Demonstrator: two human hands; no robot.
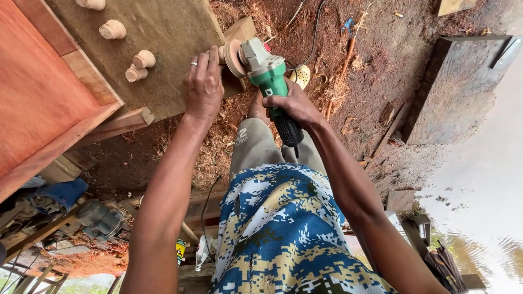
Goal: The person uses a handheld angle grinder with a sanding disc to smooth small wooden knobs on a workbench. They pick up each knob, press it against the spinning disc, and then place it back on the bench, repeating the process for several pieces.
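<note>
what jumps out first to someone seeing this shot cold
The green angle grinder at top centre, gripped by the right hand, its disc against a small wooden piece held by the left hand. Next, three turned wooden knobs on the board at upper left, and sawdust-strewn ground beyond.

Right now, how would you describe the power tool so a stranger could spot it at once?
Start at the worn grey-brown wooden board at top centre, where small turned wooden knobs lie. At its right edge the right hand grips a green-bodied angle grinder. Alone among bare wood, it has a tan sanding disc and black corded handle.
</note>
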